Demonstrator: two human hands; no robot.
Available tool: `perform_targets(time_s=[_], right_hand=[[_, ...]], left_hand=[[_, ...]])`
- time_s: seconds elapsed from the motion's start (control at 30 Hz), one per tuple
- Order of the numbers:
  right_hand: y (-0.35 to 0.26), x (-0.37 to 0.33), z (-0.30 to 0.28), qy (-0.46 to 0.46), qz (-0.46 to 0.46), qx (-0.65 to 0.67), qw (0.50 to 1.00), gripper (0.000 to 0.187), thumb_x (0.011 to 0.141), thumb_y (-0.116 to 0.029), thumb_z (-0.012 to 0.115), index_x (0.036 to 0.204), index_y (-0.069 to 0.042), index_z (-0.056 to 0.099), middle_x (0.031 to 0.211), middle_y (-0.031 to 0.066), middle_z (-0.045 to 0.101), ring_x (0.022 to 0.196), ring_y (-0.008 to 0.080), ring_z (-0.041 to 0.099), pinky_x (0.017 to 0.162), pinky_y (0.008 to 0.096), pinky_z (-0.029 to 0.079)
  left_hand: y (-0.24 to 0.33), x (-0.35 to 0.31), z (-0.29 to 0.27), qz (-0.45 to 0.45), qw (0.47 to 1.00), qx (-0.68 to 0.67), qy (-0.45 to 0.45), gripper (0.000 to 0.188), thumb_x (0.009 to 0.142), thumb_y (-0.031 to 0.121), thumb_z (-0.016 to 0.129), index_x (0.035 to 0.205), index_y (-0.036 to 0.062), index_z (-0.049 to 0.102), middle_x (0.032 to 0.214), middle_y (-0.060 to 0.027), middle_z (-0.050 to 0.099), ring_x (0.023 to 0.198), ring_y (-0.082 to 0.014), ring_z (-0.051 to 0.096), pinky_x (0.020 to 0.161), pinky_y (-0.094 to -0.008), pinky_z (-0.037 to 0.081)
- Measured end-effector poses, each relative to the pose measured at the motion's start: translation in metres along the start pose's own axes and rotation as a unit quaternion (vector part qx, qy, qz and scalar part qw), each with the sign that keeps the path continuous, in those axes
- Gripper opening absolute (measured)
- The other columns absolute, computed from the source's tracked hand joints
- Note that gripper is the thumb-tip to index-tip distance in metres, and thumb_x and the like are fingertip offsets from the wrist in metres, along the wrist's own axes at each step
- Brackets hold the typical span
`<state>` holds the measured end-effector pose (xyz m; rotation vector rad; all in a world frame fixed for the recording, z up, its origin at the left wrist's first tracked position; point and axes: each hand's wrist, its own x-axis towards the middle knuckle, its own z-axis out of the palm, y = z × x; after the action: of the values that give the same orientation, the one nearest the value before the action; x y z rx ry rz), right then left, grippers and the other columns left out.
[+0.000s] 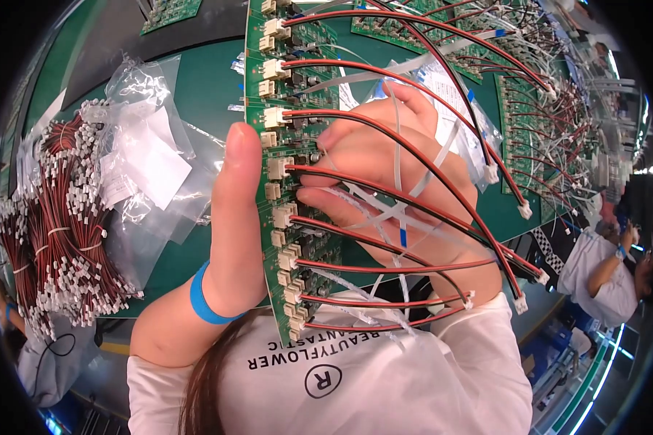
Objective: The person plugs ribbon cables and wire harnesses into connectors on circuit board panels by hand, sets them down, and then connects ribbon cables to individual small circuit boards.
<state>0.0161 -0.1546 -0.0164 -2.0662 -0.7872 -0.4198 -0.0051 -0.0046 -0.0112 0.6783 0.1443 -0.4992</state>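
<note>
A long green circuit board (274, 239) stands on edge before me, with white sockets along its left side. Red-and-black wire leads (384, 130) are plugged into several of these sockets and arch to the right, ending in loose white plugs. My left hand (236, 210) grips the board from the left, its thumb up along the edge and its other fingers hidden behind. On the right, the fingers of my right hand (413, 159) are bent together against the board's component side. Thin whitish flat cables (413, 188) cross over that hand; whatever its fingertips pinch is hidden.
Bundled red-and-black leads (62, 225) lie at the left of the green table (196, 80), beside clear plastic bags (152, 145) with white paper. More wired circuit boards (522, 123) lie at the far right. A person in a white top (595, 275) is at the right.
</note>
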Motion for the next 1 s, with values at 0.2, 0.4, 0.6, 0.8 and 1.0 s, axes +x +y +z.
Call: perform_targets(time_s=[0.2,0.4,0.6,0.8,1.0], right_hand=[[0.004,-0.001,-0.003,-0.037,-0.068,-0.018,0.997,0.011,0.075,-0.012,0.061,0.084,-0.005,0.061,0.088,0.0059,0.06,0.081,0.0185,0.057,0.091,0.0396,0.031],[-0.001,0.001,-0.012,-0.121,-0.039,-0.09,0.988,0.006,0.076,-0.008,0.055,0.075,-0.005,0.06,0.095,0.0084,0.059,0.077,0.0168,0.057,0.094,0.0396,0.022],[-0.001,0.011,-0.017,-0.143,-0.016,-0.084,0.986,0.009,0.069,-0.014,0.063,0.074,-0.007,0.061,0.084,0.0038,0.057,0.084,0.0156,0.05,0.091,0.0412,0.023],[0.023,0.024,-0.042,-0.06,-0.062,0.003,0.996,0.01,0.064,-0.006,0.065,0.071,-0.01,0.059,0.072,0.0014,0.057,0.065,0.0205,0.052,0.07,0.031,0.035],[0.032,0.025,-0.031,0.165,0.049,0.124,0.977,0.023,0.065,-0.003,0.074,0.085,-0.003,0.063,0.074,0.004,0.057,0.067,0.0128,0.053,0.063,0.0242,0.043]], left_hand=[[-0.002,-0.004,-0.006,-0.011,0.992,-0.111,-0.056,0.073,0.088,0.063,0.023,0.118,0.0008,0.045,0.103,-0.0099,0.059,0.088,-0.0166,0.058,0.079,-0.0297,0.047],[0.009,-0.002,-0.002,-0.019,0.973,0.215,-0.079,0.082,0.085,0.067,0.017,0.107,-0.0028,0.055,0.093,-0.0126,0.062,0.086,-0.0191,0.059,0.077,-0.0287,0.046],[-0.003,-0.005,-0.012,0.006,0.99,-0.04,-0.138,0.083,0.084,0.068,0.025,0.125,-0.0025,0.037,0.115,-0.0114,0.053,0.099,-0.0181,0.053,0.084,-0.0307,0.043],[-0.003,-0.01,-0.01,-0.051,0.989,0.098,-0.096,0.088,0.078,0.075,0.029,0.123,0.0004,0.041,0.109,-0.0126,0.054,0.096,-0.0177,0.052,0.082,-0.03,0.042],[-0.005,-0.003,-0.003,-0.054,0.968,0.191,-0.151,0.099,0.073,0.079,0.03,0.131,-0.0013,0.034,0.112,-0.0112,0.051,0.091,-0.0126,0.047,0.08,-0.0251,0.039]])
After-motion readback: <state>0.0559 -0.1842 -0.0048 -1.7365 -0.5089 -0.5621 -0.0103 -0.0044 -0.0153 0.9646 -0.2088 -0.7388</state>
